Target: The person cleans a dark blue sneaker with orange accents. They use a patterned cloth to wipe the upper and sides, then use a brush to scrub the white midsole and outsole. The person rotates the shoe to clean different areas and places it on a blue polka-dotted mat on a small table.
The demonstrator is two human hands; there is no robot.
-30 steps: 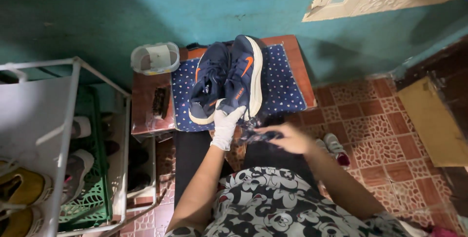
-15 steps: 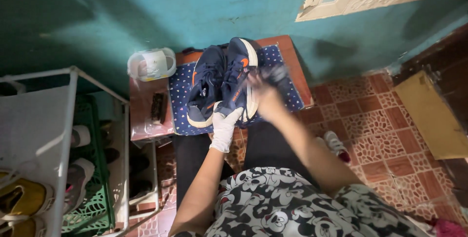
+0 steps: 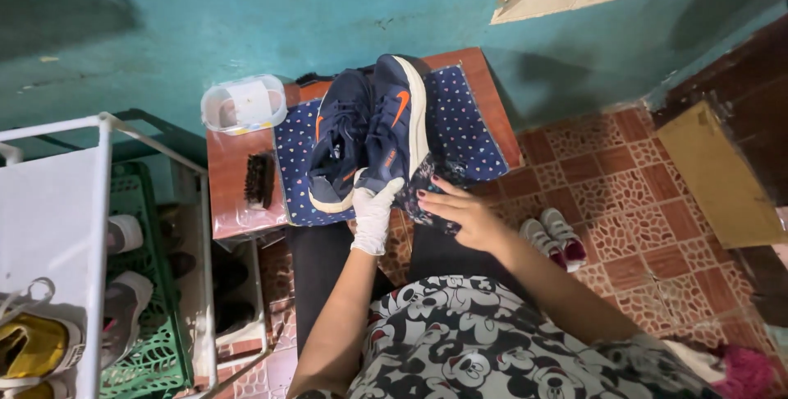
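Two navy sneakers [image 3: 373, 132] with orange marks and pale soles lie on a blue dotted cloth [image 3: 460, 120] spread over a low reddish wooden table [image 3: 234, 177]. My left hand [image 3: 373, 214], in a white glove, grips the heel of the right-hand sneaker. My bare right hand [image 3: 455, 210] rests just beside it on a dark patterned cloth [image 3: 423, 194] at the table's near edge; whether it grips that cloth I cannot tell. My lap in a black-and-white print lies below.
A dark brush [image 3: 260, 179] and a clear plastic tub [image 3: 244, 103] sit on the table's left part. A white shoe rack [image 3: 57, 227] and green crate [image 3: 139, 350] stand at left. Small shoes [image 3: 556, 239] lie on the red tiled floor; a teal wall rises behind.
My right hand has come back from over the far sneaker to the table's near edge. My gloved left hand has stayed on the sneaker's heel.
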